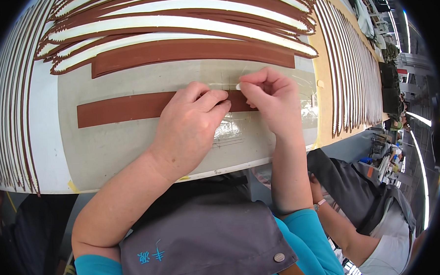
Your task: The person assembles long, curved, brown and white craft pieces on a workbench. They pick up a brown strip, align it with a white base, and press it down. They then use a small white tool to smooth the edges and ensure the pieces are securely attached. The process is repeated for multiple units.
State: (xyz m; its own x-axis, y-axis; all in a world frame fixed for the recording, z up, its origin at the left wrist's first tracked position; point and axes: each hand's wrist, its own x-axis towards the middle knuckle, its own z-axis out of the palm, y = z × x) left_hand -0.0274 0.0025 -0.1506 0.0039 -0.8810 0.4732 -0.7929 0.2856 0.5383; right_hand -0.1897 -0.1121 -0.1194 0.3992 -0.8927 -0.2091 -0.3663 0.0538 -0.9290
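A flat reddish-brown strip (pixel 125 109), leather-like, lies lengthwise on the grey-green work mat (pixel 112 152). My left hand (pixel 192 114) rests over its middle, fingers curled and their tips pressed onto the strip. To the right, my right hand (pixel 274 96) is closed in a pinch above the strip's right part. Between thumb and forefinger is a small white piece (pixel 238 87), mostly covered by the fingertips. The strip's right end is hidden behind my right hand. Just beyond lies a small stack of wider brown strips (pixel 192 55).
Brown-edged white strips with toothed ends (pixel 176 24) are heaped at the far side. More narrow strips stand in rows on the left (pixel 12 107) and on a tan board (pixel 326 98) at right. A co-worker's arm (pixel 349 235) shows at lower right, beside the table.
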